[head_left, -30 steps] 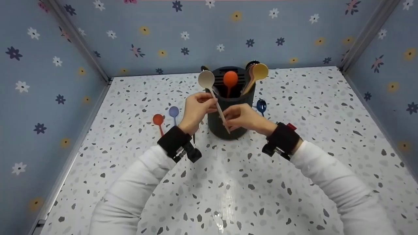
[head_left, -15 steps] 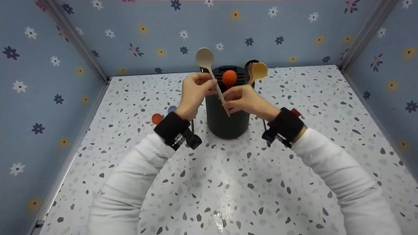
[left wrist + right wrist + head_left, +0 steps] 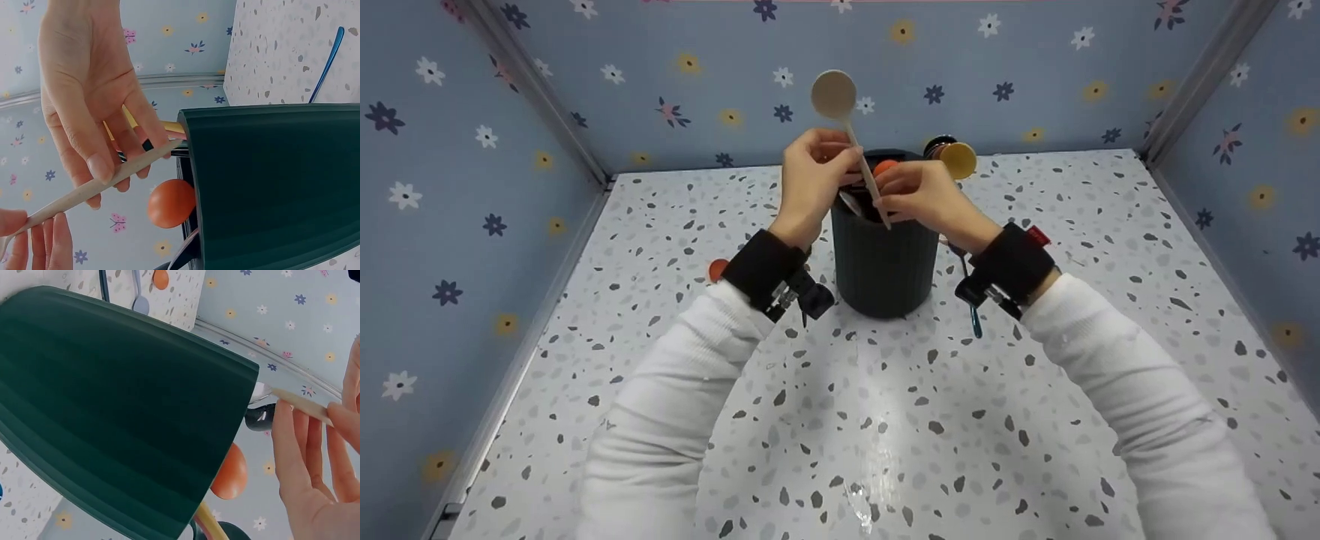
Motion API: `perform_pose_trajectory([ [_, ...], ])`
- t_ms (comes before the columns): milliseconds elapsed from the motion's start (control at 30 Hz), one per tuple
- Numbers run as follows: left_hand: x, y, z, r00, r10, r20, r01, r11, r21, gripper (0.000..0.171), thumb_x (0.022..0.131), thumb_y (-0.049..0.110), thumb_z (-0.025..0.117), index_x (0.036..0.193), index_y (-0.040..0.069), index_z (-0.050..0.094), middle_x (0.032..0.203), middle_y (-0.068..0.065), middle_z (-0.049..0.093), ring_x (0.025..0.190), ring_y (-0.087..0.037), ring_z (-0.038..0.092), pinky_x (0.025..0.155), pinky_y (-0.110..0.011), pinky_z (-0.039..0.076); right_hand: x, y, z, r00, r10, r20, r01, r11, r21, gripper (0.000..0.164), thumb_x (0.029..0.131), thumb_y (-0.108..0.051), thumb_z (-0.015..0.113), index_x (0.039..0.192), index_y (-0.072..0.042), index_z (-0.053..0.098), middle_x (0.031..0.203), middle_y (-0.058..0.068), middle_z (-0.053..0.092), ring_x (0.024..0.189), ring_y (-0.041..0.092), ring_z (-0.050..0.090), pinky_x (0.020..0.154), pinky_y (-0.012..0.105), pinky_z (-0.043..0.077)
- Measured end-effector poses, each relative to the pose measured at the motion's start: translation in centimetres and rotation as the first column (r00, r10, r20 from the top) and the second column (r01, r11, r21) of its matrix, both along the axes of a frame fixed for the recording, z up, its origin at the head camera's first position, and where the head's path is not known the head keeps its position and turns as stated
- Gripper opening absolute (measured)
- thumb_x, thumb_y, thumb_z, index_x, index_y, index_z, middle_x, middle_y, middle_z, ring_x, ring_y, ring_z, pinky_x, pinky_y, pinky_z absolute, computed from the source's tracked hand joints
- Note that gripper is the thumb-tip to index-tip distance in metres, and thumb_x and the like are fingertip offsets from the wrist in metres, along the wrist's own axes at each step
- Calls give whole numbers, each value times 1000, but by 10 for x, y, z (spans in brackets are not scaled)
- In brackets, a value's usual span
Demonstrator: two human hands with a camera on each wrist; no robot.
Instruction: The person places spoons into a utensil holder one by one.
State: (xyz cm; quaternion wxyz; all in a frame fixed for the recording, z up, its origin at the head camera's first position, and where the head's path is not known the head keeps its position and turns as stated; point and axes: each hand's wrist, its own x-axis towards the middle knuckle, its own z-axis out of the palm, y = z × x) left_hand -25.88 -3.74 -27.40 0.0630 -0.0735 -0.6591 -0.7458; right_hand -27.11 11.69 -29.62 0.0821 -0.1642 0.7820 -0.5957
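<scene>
A beige spoon (image 3: 834, 94) is held tilted, bowl up, with its handle tip just over the rim of a dark green ribbed utensil holder (image 3: 885, 270). My left hand (image 3: 814, 176) pinches the handle below the bowl. Lower on the same handle, my right hand (image 3: 926, 193) holds it between thumb and fingers, near the tip (image 3: 284, 395) in the right wrist view. An orange round-headed utensil (image 3: 171, 203) stands in the holder, partly hidden by my right hand in the head view. Yellow (image 3: 959, 160) and darker spoon heads lean out at its right.
On the speckled table a blue spoon (image 3: 976, 322) lies right of the holder, partly under my right wrist. To the left lie a red-orange spoon (image 3: 718, 269) and a lavender spoon (image 3: 140, 305), largely hidden by my left arm. Flowered panels (image 3: 720, 82) stand behind and at both sides.
Both hands have risen with the beige spoon, from in front of the holder to above its rim. The grip on the handle looks the same.
</scene>
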Motion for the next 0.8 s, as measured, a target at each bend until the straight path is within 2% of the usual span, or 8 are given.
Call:
perform_pose_trajectory([
  [133, -3, 1, 3, 1000, 1, -23, -1, 1000, -15, 21, 85, 0, 55, 104, -7, 51, 93, -15, 56, 86, -24, 56, 77, -28, 52, -4, -4, 3, 998, -61, -8, 61, 998, 15, 24, 81, 1, 58, 105, 4, 58, 106, 22, 59, 92, 22, 59, 77, 29, 53],
  [367, -10, 1, 3, 999, 34, -29, -34, 999, -7, 19, 84, -1, 56, 102, -6, 52, 90, -13, 56, 86, -24, 56, 77, -28, 52, -11, -11, 0, 993, -117, -18, 117, 993, -2, 21, 82, 3, 56, 103, 6, 59, 102, 21, 60, 90, 23, 60, 79, 30, 52],
  [467, -13, 2, -1, 999, 41, -17, -41, 999, 8, 19, 83, -2, 57, 101, -7, 52, 89, -13, 56, 85, -25, 57, 76, -29, 53, -13, -12, -5, 992, -121, -32, 120, 993, -18, 20, 81, 4, 56, 101, 7, 58, 100, 22, 60, 89, 24, 60, 78, 29, 52],
  [667, -16, 0, -12, 999, 38, -16, -38, 999, -14, 20, 83, -3, 57, 102, -6, 54, 92, -16, 57, 87, -27, 58, 77, -29, 53, -15, -11, -15, 989, -113, -91, 117, 993, 31, 22, 80, 2, 58, 101, 6, 60, 97, 20, 62, 85, 19, 60, 69, 23, 51],
  [800, -16, -1, -17, 999, 30, -12, -31, 999, -15, 20, 83, -4, 56, 102, -7, 54, 93, -18, 57, 88, -28, 58, 77, -29, 53, -16, -11, -19, 990, -124, -74, 128, 990, 53, 23, 80, 2, 58, 102, 6, 60, 98, 19, 61, 85, 19, 59, 69, 22, 51],
])
